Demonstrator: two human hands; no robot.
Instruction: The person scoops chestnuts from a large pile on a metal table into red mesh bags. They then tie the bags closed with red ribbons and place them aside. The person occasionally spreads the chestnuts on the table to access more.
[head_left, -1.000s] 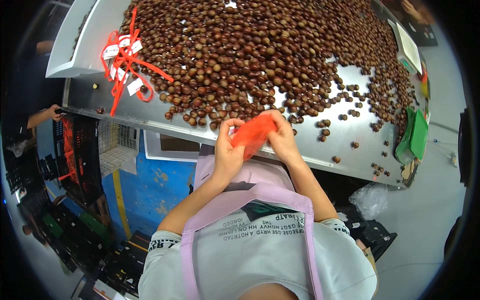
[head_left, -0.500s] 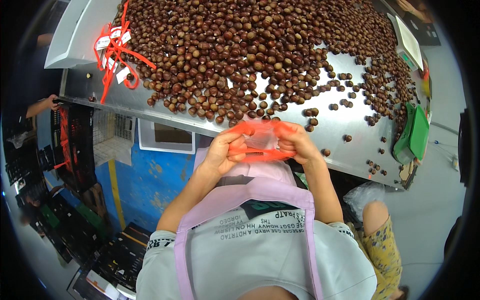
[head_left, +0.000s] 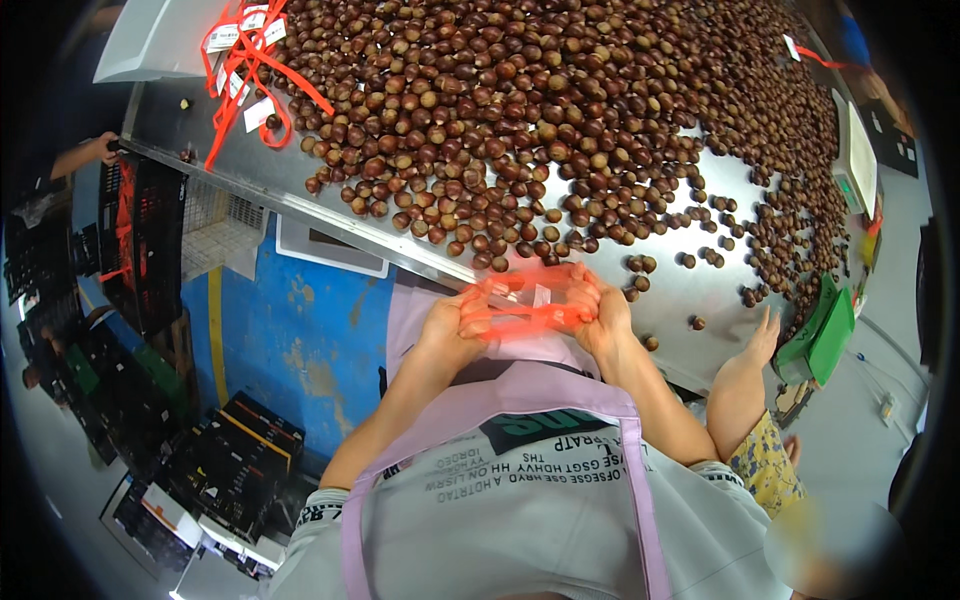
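A red mesh bag [head_left: 527,324] is stretched sideways between my two hands at the table's front edge, a small white piece showing in its middle. My left hand [head_left: 455,322] has its fingers curled closed on the bag's left side. On the opposite side, my right hand [head_left: 604,312] grips the mesh in the same way. Just beyond the bag lies a wide heap of brown chestnuts [head_left: 470,110] on the metal table [head_left: 345,222]. Loose chestnuts rest close to my right hand.
Red mesh strips with white tags [head_left: 243,75] lie at the far left, beside a white tray [head_left: 150,45]. A green scoop [head_left: 815,335] and a white scale [head_left: 855,160] stand at right. A co-worker's arm [head_left: 742,370] reaches over the right edge. Black crates [head_left: 240,455] stand at lower left.
The view has shifted slightly, and the table sits differently in it. A co-worker's arm now extends toward the table at right. Both hands still hold the mesh bag, their fingers somewhat repositioned.
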